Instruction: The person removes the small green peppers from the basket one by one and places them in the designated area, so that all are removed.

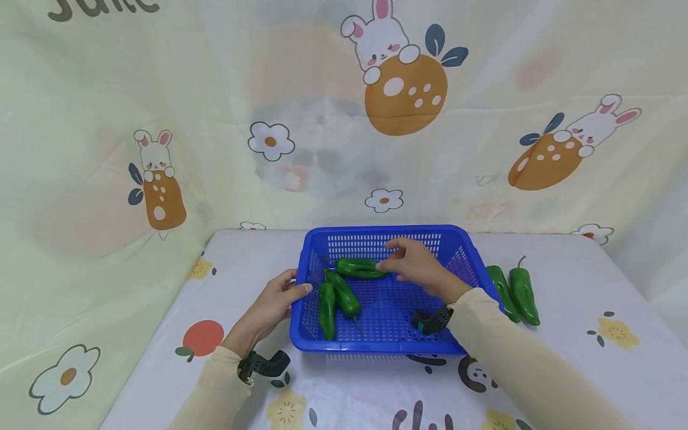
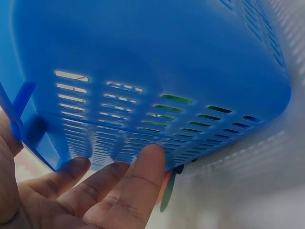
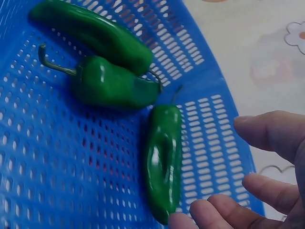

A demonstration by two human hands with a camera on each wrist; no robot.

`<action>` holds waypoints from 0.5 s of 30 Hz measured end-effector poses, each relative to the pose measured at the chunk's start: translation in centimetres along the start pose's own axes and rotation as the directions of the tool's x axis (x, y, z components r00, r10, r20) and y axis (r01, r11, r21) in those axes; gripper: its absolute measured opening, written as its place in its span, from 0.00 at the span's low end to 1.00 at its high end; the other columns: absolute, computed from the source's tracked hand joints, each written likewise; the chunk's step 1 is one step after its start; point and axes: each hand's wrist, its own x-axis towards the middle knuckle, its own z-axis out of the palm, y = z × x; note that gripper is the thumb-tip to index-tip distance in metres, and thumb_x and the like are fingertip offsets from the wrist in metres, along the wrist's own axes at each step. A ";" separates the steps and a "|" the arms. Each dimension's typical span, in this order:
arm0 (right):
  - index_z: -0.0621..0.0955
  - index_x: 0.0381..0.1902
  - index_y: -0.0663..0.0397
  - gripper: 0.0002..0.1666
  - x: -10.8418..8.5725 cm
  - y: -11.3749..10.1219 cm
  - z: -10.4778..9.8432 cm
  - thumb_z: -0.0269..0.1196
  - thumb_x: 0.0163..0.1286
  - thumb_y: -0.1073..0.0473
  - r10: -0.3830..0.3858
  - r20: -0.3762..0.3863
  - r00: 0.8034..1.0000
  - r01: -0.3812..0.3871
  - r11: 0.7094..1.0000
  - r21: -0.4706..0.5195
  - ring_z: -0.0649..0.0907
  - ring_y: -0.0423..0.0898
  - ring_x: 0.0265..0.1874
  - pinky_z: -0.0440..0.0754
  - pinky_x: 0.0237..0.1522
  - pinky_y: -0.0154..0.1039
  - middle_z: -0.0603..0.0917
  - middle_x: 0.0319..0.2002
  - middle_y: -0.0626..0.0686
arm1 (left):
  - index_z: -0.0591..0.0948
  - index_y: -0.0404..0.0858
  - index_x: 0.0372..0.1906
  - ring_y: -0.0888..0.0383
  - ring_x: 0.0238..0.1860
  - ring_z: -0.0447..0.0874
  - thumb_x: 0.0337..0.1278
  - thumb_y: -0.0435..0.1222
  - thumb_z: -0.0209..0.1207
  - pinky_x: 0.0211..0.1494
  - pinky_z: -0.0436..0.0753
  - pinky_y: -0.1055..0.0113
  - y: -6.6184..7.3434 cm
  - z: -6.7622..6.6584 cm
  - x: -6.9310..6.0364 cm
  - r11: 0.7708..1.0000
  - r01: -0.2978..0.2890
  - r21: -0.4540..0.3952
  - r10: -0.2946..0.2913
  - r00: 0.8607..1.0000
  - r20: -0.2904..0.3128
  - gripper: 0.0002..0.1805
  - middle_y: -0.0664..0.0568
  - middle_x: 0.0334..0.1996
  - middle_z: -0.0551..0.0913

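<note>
A blue plastic basket (image 1: 376, 346) with slotted walls holds three green peppers. One green pepper (image 1: 356, 268) lies along the back wall; a second (image 1: 343, 292) and a third (image 1: 326, 312) lie side by side at the left. My left hand (image 1: 276, 300) holds the basket's left rim, thumb over the edge and fingers (image 2: 147, 176) against the outer wall. Over the back pepper hovers my right hand (image 1: 418, 266), thumb and fingers apart, holding nothing. In the right wrist view, its fingertips are near the end of that pepper (image 3: 163, 162); contact cannot be judged.
Two more green peppers, one partly behind the basket's rim (image 1: 500, 289) and one upright in view (image 1: 524, 295), lie on the table to the right of the basket. A patterned cloth (image 1: 322, 179) hangs behind the table. Each wrist wears a black strap (image 1: 263, 363).
</note>
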 end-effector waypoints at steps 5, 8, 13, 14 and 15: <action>0.70 0.74 0.65 0.38 0.8 0.0 1.2 0.69 0.70 0.59 0.011 0.063 0.998 -0.013 0.999 0.033 0.83 0.62 0.56 0.85 0.58 0.59 0.81 0.54 0.63 | 0.71 0.36 0.73 0.44 0.52 0.89 0.74 0.40 0.58 0.52 0.90 0.50 0.0 0.0 0.0 1.000 -0.002 0.005 0.002 1.000 0.001 0.28 0.35 0.58 0.84; 0.70 0.73 0.66 0.38 1.3 -0.1 2.0 0.69 0.70 0.60 0.015 0.093 0.996 -0.019 0.999 0.043 0.84 0.63 0.56 0.86 0.57 0.59 0.81 0.52 0.63 | 0.71 0.37 0.72 0.45 0.52 0.89 0.74 0.40 0.58 0.52 0.90 0.50 0.0 0.0 0.0 1.000 0.004 -0.001 -0.004 1.000 -0.002 0.27 0.37 0.57 0.85; 0.71 0.72 0.67 0.38 2.0 -0.2 3.3 0.71 0.67 0.61 0.041 0.132 0.990 -0.046 0.998 0.031 0.85 0.59 0.53 0.88 0.53 0.58 0.82 0.51 0.62 | 0.72 0.37 0.73 0.45 0.51 0.90 0.74 0.40 0.59 0.51 0.90 0.50 -0.1 0.0 0.0 1.000 0.001 -0.004 -0.001 1.000 -0.010 0.27 0.37 0.57 0.85; 0.71 0.72 0.67 0.39 2.1 -0.1 3.5 0.71 0.67 0.61 0.048 0.136 0.989 -0.052 0.998 0.025 0.85 0.58 0.52 0.88 0.52 0.57 0.82 0.51 0.61 | 0.71 0.37 0.73 0.44 0.52 0.89 0.74 0.40 0.59 0.51 0.90 0.50 -0.1 -0.1 0.0 1.000 0.000 -0.004 0.000 1.000 -0.009 0.28 0.37 0.57 0.85; 0.71 0.71 0.67 0.39 2.2 -0.1 3.7 0.71 0.66 0.61 0.054 0.141 0.988 -0.057 0.998 0.019 0.85 0.56 0.51 0.89 0.51 0.57 0.83 0.50 0.61 | 0.71 0.37 0.73 0.44 0.52 0.89 0.74 0.40 0.58 0.51 0.90 0.49 -0.1 -0.1 0.0 1.000 -0.008 -0.001 0.008 1.000 -0.007 0.28 0.36 0.58 0.85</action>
